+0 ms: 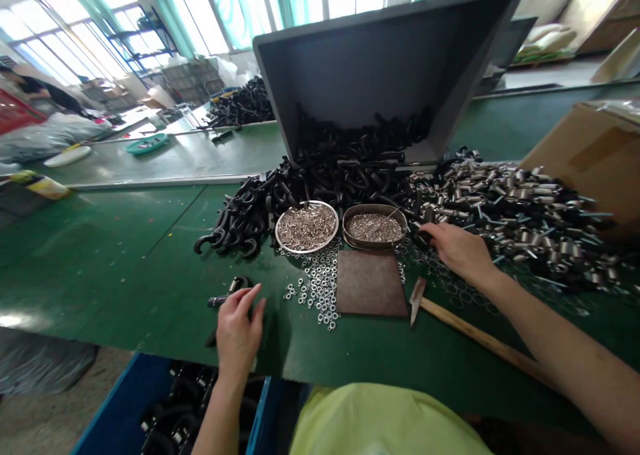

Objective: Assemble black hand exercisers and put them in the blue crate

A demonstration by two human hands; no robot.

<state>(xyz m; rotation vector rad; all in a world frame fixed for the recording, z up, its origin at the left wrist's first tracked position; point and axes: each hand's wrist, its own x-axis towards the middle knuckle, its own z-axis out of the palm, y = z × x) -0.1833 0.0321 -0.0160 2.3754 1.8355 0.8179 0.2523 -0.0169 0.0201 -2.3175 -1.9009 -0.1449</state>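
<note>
Yellow-green cloth (380,421) sits nearest; the left hand (239,328), grip loosely parted, is by a black hook (241,282) on the bench (125,275), and the right hand (460,249), grip unclear, should squarely pinch one dark piece (421,237).

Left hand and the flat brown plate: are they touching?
Apart. The head view shows it plainly: bare green tabletop and scattered small metal rings lie between the left hand and the brown plate.
</note>
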